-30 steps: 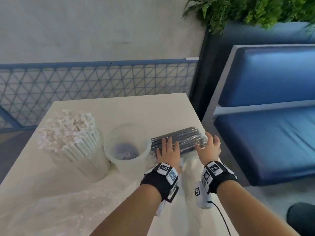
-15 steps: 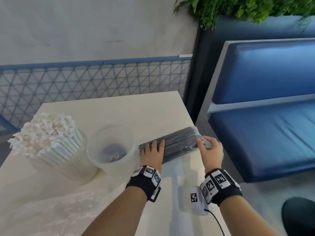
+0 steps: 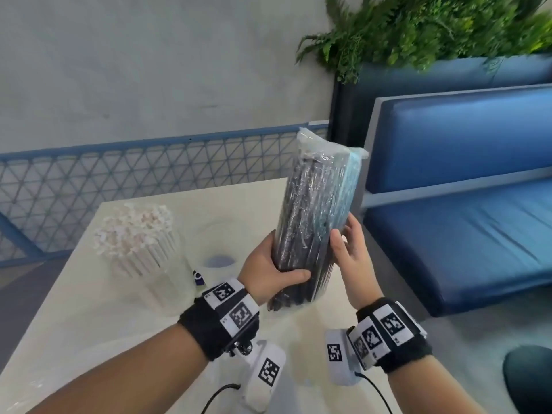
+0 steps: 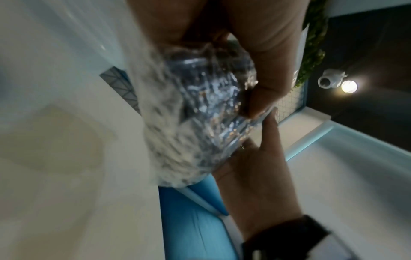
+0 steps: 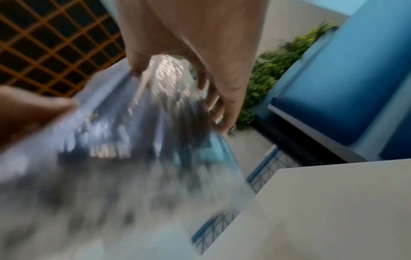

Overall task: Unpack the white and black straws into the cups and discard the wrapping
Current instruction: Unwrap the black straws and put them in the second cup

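Observation:
A pack of black straws [image 3: 316,204] in clear wrapping stands nearly upright in the air above the table's right edge. My left hand [image 3: 268,273] grips its lower part, thumb across the front. My right hand [image 3: 349,249] holds the right side a little higher, thumb in front and fingers behind. The wrist views show the pack [image 4: 189,114] [image 5: 122,140] blurred, with the fingers of each hand round it. White straws [image 3: 134,231] fill a clear cup [image 3: 167,282] on the left. Between that cup and the pack stands an empty clear cup [image 3: 221,234].
The pale table [image 3: 89,324] ends just right of my hands, and a blue bench [image 3: 463,249] stands beyond that edge. Crumpled clear wrapping [image 3: 35,386] lies faintly at the near left. A blue lattice fence [image 3: 119,174] and a planter with ferns [image 3: 418,25] are behind.
The pack lay flat on the table under both hands. Both hands have now taken hold of it, lifted it and turned it upright.

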